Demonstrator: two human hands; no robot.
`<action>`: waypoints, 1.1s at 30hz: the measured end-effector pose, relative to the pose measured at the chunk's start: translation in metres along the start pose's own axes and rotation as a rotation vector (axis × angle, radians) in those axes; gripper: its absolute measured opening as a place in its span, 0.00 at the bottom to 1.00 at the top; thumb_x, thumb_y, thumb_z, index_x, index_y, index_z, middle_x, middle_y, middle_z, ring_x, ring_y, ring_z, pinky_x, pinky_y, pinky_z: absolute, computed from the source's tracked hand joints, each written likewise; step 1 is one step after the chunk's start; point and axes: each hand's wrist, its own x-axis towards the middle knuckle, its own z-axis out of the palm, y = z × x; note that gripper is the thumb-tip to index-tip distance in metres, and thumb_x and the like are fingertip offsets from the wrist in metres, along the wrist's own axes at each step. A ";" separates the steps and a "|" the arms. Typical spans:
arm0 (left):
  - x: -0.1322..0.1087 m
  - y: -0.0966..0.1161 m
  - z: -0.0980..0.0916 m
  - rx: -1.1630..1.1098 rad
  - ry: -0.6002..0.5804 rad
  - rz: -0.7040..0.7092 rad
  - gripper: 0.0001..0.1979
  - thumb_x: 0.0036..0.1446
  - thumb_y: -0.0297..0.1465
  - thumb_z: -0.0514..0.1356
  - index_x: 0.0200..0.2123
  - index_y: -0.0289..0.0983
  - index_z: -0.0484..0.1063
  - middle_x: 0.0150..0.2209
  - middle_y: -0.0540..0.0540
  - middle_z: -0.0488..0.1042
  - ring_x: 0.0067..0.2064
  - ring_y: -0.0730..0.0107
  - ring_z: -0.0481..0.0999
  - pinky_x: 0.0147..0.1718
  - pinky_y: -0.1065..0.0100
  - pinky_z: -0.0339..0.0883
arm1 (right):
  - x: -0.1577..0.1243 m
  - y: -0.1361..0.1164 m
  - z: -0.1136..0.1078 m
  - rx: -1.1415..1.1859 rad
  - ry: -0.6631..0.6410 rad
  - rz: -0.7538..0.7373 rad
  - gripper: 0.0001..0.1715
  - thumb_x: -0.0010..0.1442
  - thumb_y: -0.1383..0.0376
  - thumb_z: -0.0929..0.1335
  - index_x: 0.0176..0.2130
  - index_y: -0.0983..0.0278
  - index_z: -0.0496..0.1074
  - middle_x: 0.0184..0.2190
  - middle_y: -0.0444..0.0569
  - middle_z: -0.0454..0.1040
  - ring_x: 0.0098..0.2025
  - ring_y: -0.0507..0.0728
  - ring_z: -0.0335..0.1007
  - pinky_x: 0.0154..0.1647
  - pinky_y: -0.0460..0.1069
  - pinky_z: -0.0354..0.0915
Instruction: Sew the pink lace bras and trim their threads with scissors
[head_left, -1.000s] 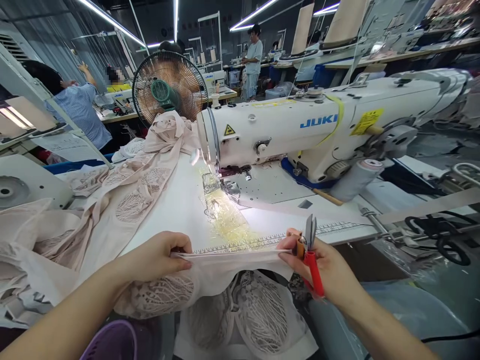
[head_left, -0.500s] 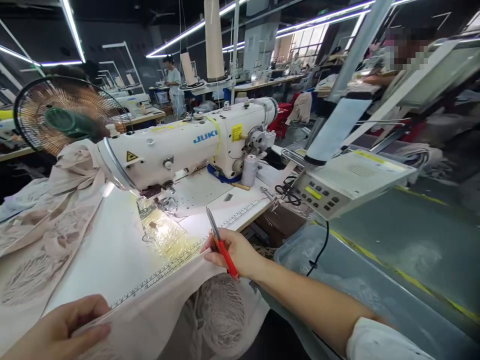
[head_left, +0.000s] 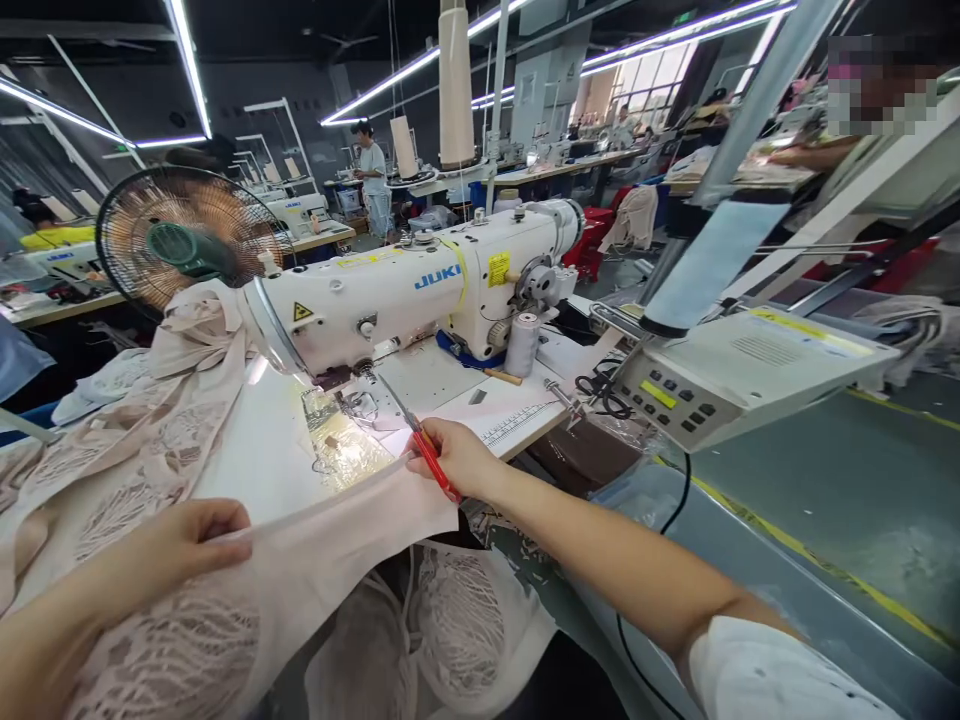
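My left hand (head_left: pixel 176 545) pinches the upper edge of a pale pink-beige bra (head_left: pixel 341 535) with lace-patterned cups. My right hand (head_left: pixel 461 460) is closed on a pair of scissors (head_left: pixel 435 466) with red handles, the blades pointing up and left toward the machine. Its thumb and fingertips also grip the other end of the bra's edge, so the band runs stretched between both hands. More of the lace cups (head_left: pixel 465 625) hang below, over my lap. Just beyond my hands is a white JUKI sewing machine (head_left: pixel 397 290), its lamp lit over the needle area.
Lace garment pieces (head_left: pixel 139 470) are heaped at the left of the table. A grey thread cone (head_left: pixel 522 345) stands by the machine. To the right are a control box (head_left: pixel 742 370) and a plastic bin (head_left: pixel 787 560). A fan (head_left: pixel 187 240) is behind; other people work farther off.
Both hands have risen, lifting the bra edge off the table's ruler strip and bringing more of the lace into sight. The scissors have come closer to the needle area. The camera view has shifted left.
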 end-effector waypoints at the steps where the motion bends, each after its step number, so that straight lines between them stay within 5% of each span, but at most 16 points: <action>1: 0.007 0.002 -0.002 -0.052 -0.050 -0.020 0.17 0.47 0.46 0.60 0.26 0.36 0.69 0.21 0.54 0.61 0.24 0.72 0.59 0.23 0.72 0.52 | 0.008 -0.001 0.000 -0.036 -0.010 0.010 0.09 0.45 0.72 0.70 0.28 0.64 0.66 0.23 0.40 0.66 0.26 0.50 0.62 0.27 0.44 0.58; 7: 0.035 -0.010 0.011 -0.336 -0.143 -0.022 0.18 0.42 0.45 0.63 0.27 0.36 0.66 0.23 0.55 0.62 0.26 0.73 0.59 0.25 0.72 0.51 | 0.035 0.000 0.001 -0.220 -0.098 0.017 0.13 0.43 0.72 0.72 0.23 0.64 0.63 0.18 0.39 0.63 0.23 0.51 0.59 0.24 0.44 0.54; 12: 0.037 -0.019 0.011 -0.337 -0.186 0.009 0.18 0.44 0.46 0.63 0.27 0.37 0.66 0.22 0.55 0.61 0.25 0.74 0.57 0.24 0.72 0.50 | 0.036 -0.002 0.002 -0.315 -0.151 0.036 0.11 0.46 0.67 0.73 0.27 0.64 0.65 0.22 0.41 0.68 0.24 0.51 0.62 0.25 0.44 0.56; 22: 0.030 -0.028 0.010 -0.447 -0.201 0.040 0.18 0.48 0.46 0.63 0.30 0.37 0.70 0.24 0.54 0.66 0.25 0.75 0.60 0.24 0.73 0.52 | 0.028 -0.003 0.003 -0.464 -0.141 -0.059 0.13 0.49 0.68 0.68 0.22 0.62 0.58 0.20 0.41 0.62 0.24 0.52 0.56 0.24 0.45 0.51; 29: 0.000 0.001 0.008 -0.327 -0.048 0.009 0.21 0.50 0.49 0.58 0.33 0.36 0.75 0.28 0.49 0.72 0.30 0.67 0.68 0.29 0.69 0.61 | 0.000 0.004 -0.007 -0.345 -0.069 -0.233 0.04 0.53 0.65 0.65 0.28 0.63 0.65 0.23 0.44 0.68 0.26 0.53 0.61 0.26 0.46 0.56; 33: -0.030 0.025 0.022 -0.182 0.123 0.038 0.18 0.54 0.46 0.55 0.34 0.38 0.75 0.30 0.48 0.75 0.32 0.65 0.71 0.31 0.69 0.62 | -0.026 0.017 -0.012 -0.311 -0.015 -0.348 0.04 0.54 0.65 0.65 0.28 0.62 0.65 0.24 0.44 0.68 0.26 0.53 0.62 0.26 0.47 0.58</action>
